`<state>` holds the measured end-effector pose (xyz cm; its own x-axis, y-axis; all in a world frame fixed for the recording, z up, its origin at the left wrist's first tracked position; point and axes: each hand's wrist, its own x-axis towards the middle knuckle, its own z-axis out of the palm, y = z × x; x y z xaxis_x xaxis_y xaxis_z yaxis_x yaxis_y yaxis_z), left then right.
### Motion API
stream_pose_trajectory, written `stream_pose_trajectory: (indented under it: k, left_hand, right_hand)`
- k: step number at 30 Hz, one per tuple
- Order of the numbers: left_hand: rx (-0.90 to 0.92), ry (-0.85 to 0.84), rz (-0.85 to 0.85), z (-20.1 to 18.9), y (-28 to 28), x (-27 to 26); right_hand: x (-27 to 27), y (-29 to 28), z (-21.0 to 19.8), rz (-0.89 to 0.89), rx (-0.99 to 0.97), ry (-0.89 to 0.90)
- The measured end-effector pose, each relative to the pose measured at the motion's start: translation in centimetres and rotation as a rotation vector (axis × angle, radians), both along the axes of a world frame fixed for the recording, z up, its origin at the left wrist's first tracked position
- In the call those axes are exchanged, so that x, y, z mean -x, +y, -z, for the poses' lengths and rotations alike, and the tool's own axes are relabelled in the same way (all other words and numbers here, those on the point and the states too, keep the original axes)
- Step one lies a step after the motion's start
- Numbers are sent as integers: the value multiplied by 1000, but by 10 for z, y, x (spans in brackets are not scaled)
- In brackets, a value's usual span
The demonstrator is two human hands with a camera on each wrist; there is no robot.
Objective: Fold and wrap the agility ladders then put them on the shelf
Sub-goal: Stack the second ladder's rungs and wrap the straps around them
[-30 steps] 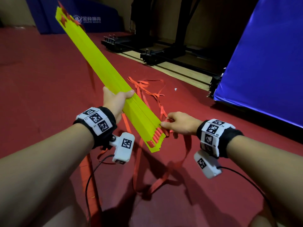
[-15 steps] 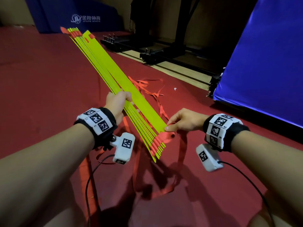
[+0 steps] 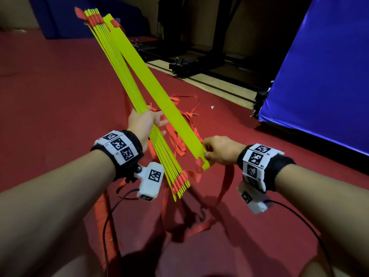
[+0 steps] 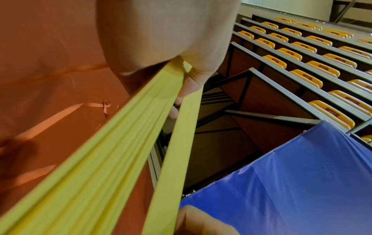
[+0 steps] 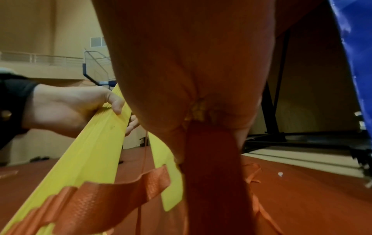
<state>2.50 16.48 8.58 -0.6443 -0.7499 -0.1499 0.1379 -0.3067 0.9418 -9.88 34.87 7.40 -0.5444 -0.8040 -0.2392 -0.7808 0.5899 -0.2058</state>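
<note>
The left hand grips a stack of flat yellow plastic ladder rungs near its middle, thumb on one side and fingers curled round the other, so the stack slants from low in front of the person up and away to the left, above the floor. One single yellow rung is splayed off to the right of the stack; the two meet at the far end, where short red webbing tabs show, and spread apart toward the person. The right hand pinches the near end of that single rung together with a red strap; from the head view its fingertips are tucked under and hard to make out, and the right wrist view is mostly filled by the palm, with only a sliver of yellow showing inside the closed grip. Red webbing straps hang from the near ends of the rungs and lie in a loose tangle on the dark red carpeted floor, partly hidden behind the rungs and forearms. A blue padded mat stands at the right, cut off by the frame edge, and dark metal framework lies beyond. The left wrist view is blurred along the rungs; tiered yellow seats appear behind.
</note>
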Motion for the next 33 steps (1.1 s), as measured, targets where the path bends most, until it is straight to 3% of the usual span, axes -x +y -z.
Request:
stream_pose_trajectory:
  k: [5, 8, 10, 18, 28, 33]
  left_hand:
    - [-22, -13, -28, 0, 1, 0]
    - [-42, -1, -83, 1, 5, 3]
    - [-41, -3, -103, 2, 8, 6]
    - [144, -277, -199, 13, 12, 21]
    - [106, -253, -183, 22, 4, 26]
    - [183, -227, -185, 20, 4, 26]
  right_hand:
    - [-6, -9, -1, 131, 99, -292]
    - [-13, -10, -4, 116, 142, -415]
    - [-15, -8, -4, 42, 120, -313]
    - [-26, -6, -5, -143, -17, 45]
    - [-21, 3, -12, -55, -87, 175]
    - [-24, 2, -13, -8, -74, 258]
